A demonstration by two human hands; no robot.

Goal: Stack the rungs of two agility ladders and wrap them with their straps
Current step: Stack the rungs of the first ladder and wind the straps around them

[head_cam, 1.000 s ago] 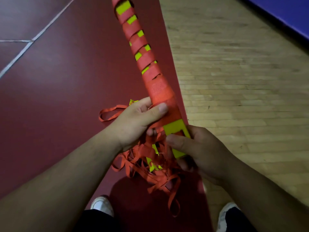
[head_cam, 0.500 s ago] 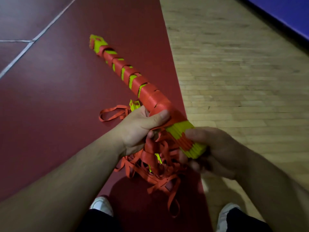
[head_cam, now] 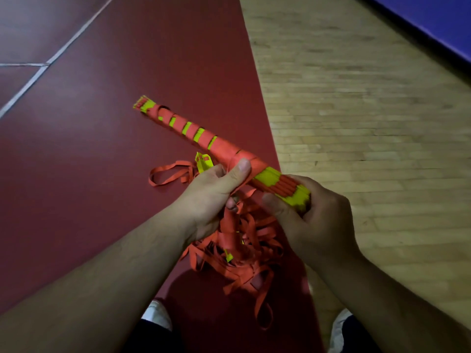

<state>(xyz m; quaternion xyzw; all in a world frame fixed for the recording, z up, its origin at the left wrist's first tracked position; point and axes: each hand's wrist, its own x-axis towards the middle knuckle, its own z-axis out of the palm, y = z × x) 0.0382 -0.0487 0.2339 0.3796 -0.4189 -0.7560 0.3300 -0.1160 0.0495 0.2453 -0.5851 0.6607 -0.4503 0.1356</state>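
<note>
The left hand [head_cam: 211, 189] curls round the rung bundle [head_cam: 224, 146], its thumb pressing the nearest orange turn flat. Just beside it, the right hand [head_cam: 313, 215] grips the bundle's bare yellow end. Beyond the left thumb the wrapped length runs away, up and to the left, above the red mat [head_cam: 102, 200]. Beneath both hands sits a tangle of loose straps [head_cam: 242, 250].

The likely trouble: if that thumb lifts, the turn could slacken and the wraps beyond it loosen. The tangle may also knot or snag as it feeds (its loops cross everywhere).

No bag, box or other container shows.
</note>
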